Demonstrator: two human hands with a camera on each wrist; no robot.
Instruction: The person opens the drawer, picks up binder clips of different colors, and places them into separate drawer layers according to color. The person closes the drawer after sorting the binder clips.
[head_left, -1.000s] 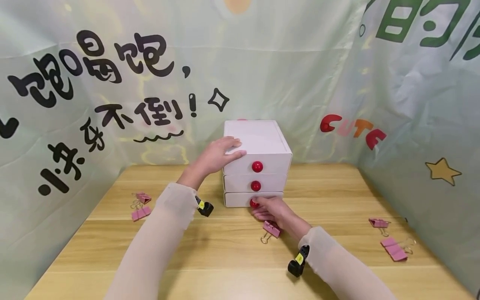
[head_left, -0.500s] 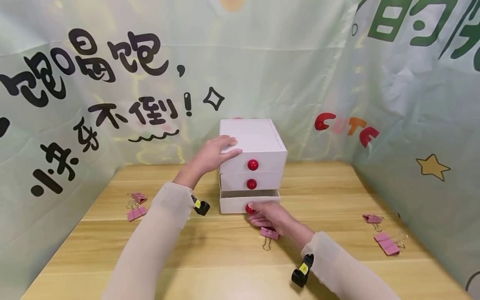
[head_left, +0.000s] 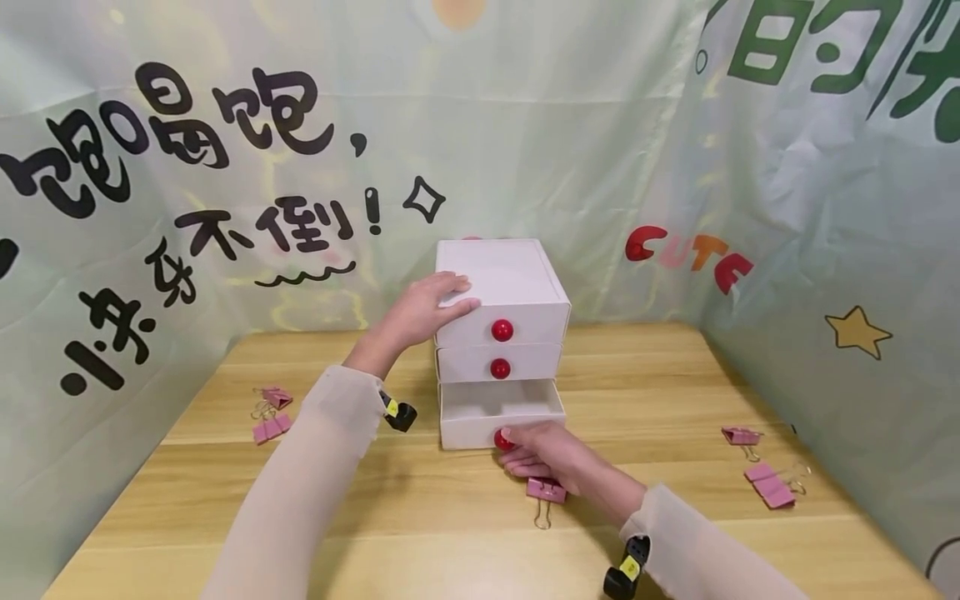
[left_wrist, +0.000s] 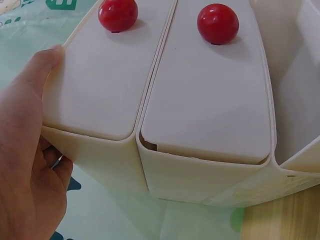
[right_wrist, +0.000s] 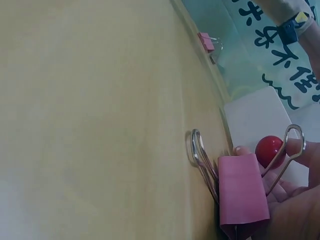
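Observation:
A white three-drawer unit (head_left: 500, 268) stands on the table, and its bottom drawer (head_left: 467, 432) is pulled out, showing a bare interior. My left hand (head_left: 420, 312) rests on the unit's upper left corner, thumb along the front top edge. With thumb and fingers my right hand (head_left: 551, 454) pinches the bottom drawer's red knob (head_left: 503, 439). Right below that hand is a pink binder clip (head_left: 547, 490), its wire handle pointing towards me; it looms large in the right wrist view, overlapping the fingers. The upper two drawers, with red knobs (left_wrist: 217, 24), are closed.
Two pink binder clips (head_left: 272, 429) lie at the table's left. Two more clips (head_left: 771, 486) are near its right edge. A printed cloth backdrop (head_left: 525, 150) encloses the back and sides of the wooden table (head_left: 420, 533).
The bottom drawer has slid out towards me, with my right hand on its knob. The clip below that hand has shifted nearer and turned. My left hand stays on the unit's corner.

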